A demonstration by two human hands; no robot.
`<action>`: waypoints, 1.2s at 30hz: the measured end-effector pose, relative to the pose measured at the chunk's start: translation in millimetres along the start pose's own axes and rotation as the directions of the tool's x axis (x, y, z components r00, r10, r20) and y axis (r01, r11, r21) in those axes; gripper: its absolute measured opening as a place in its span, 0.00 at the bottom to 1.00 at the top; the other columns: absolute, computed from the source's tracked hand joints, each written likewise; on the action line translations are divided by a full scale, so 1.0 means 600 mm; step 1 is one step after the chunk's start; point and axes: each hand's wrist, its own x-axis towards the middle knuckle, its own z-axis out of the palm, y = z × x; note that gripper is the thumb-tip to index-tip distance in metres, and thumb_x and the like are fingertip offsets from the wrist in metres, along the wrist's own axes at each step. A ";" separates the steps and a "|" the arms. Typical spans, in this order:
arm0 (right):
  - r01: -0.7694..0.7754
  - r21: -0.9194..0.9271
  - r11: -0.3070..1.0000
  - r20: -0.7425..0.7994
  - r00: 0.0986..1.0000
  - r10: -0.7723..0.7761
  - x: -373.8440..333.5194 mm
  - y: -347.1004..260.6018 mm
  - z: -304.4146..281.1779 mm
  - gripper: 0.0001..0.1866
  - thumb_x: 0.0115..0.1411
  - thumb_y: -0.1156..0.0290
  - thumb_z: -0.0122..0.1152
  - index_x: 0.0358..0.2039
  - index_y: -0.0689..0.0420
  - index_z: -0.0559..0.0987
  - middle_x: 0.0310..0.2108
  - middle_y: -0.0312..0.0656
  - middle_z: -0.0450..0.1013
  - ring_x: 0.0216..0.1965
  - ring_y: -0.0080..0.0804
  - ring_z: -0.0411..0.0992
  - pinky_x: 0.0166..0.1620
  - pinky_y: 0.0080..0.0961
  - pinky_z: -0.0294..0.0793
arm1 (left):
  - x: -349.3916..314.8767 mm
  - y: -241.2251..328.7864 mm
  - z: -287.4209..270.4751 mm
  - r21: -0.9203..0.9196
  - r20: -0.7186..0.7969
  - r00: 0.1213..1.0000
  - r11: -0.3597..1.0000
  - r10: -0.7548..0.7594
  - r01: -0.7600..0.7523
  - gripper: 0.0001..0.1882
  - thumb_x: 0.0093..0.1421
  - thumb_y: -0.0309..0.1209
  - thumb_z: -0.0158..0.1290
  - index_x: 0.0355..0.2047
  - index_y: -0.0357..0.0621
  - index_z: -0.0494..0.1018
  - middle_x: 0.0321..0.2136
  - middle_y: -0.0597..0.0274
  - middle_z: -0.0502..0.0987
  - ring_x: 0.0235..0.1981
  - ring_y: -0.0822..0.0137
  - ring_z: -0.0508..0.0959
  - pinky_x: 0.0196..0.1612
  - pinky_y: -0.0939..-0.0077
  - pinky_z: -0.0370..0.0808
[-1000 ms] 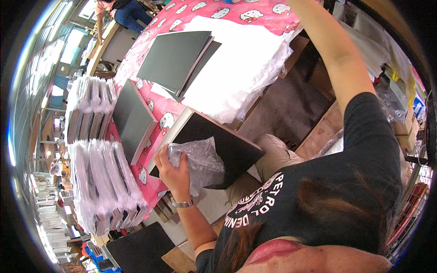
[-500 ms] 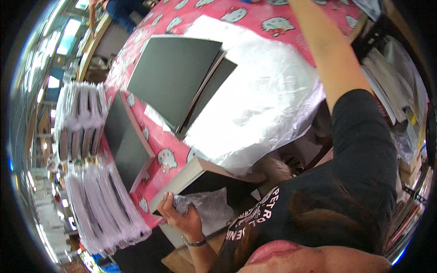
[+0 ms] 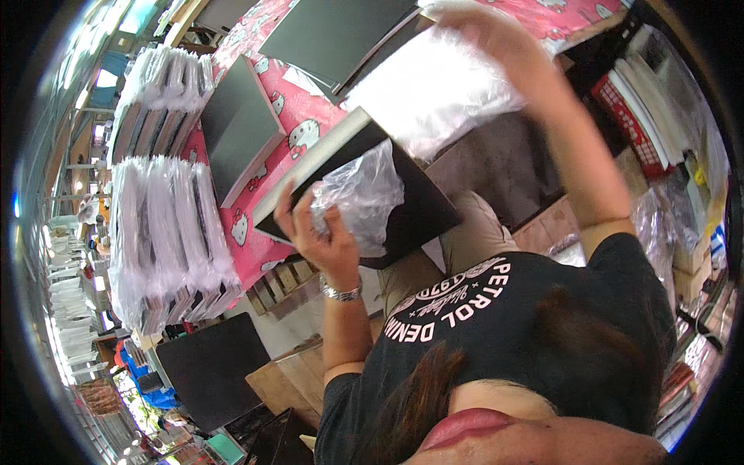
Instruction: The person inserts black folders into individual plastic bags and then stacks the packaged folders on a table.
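My left hand (image 3: 318,236) grips a crumpled clear plastic bag (image 3: 368,194) against a flat black board with a pale edge (image 3: 415,209). The board leans on the edge of the pink patterned table (image 3: 291,116). There is a metal watch on that wrist. My right hand (image 3: 480,31) is stretched far out over a pile of clear plastic bags (image 3: 434,97) on the table, its fingers curled into the top sheet. The hand is blurred.
Two more black boards (image 3: 333,31) (image 3: 232,128) lie on the table. Several stacks of plastic-wrapped boards (image 3: 163,232) stand at the left. Another black board (image 3: 209,372) leans below them. At the right is a red basket (image 3: 635,116) with white things in it.
My left hand has lifted the board and crumpled bag up to the table edge. My right arm has drawn back from its far reach onto the plastic pile.
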 end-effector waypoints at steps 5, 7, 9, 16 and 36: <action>-0.180 0.078 0.981 0.311 0.939 0.147 -0.137 -0.111 0.194 0.21 0.49 0.64 0.65 0.43 0.59 0.75 0.33 0.43 0.74 0.37 0.33 0.72 0.43 0.29 0.69 | -0.050 0.018 -0.044 -0.483 0.353 0.882 0.746 -0.313 0.458 0.06 0.56 0.27 0.53 0.30 0.36 0.71 0.29 0.63 0.73 0.30 0.74 0.71 0.37 0.82 0.67; -0.373 0.208 0.904 0.303 0.904 0.304 -0.138 -0.085 0.179 0.11 0.51 0.66 0.64 0.31 0.59 0.77 0.25 0.34 0.73 0.29 0.20 0.68 0.36 0.20 0.67 | -0.062 -0.005 -0.084 -0.478 0.446 0.790 0.634 -0.421 0.607 0.06 0.57 0.28 0.55 0.28 0.39 0.71 0.25 0.72 0.71 0.26 0.82 0.67 0.30 0.88 0.64; -0.463 0.308 0.831 0.230 0.884 0.407 -0.128 -0.083 0.168 0.10 0.53 0.65 0.63 0.23 0.58 0.76 0.20 0.28 0.68 0.25 0.15 0.64 0.31 0.17 0.64 | -0.081 -0.046 -0.130 -0.392 0.524 0.707 0.602 -0.476 0.696 0.04 0.57 0.26 0.54 0.29 0.40 0.71 0.24 0.73 0.71 0.24 0.82 0.66 0.28 0.89 0.62; -0.461 0.475 0.749 0.169 0.883 0.437 -0.131 -0.108 0.257 0.11 0.59 0.63 0.57 0.29 0.58 0.75 0.26 0.31 0.68 0.30 0.19 0.63 0.36 0.18 0.63 | -0.156 -0.107 -0.176 -0.813 0.482 0.601 -0.069 -0.638 0.579 0.17 0.60 0.38 0.50 0.46 0.43 0.64 0.41 0.58 0.72 0.42 0.65 0.74 0.44 0.66 0.72; -0.691 0.657 0.303 0.561 0.716 0.416 -0.271 -0.021 0.213 0.35 0.60 0.44 0.46 0.58 0.56 0.60 0.53 0.45 0.65 0.51 0.40 0.67 0.50 0.43 0.71 | -0.347 -0.303 -0.222 -0.476 0.817 0.115 -0.547 -0.565 0.689 0.14 0.60 0.38 0.46 0.41 0.42 0.70 0.37 0.62 0.77 0.34 0.65 0.77 0.26 0.76 0.74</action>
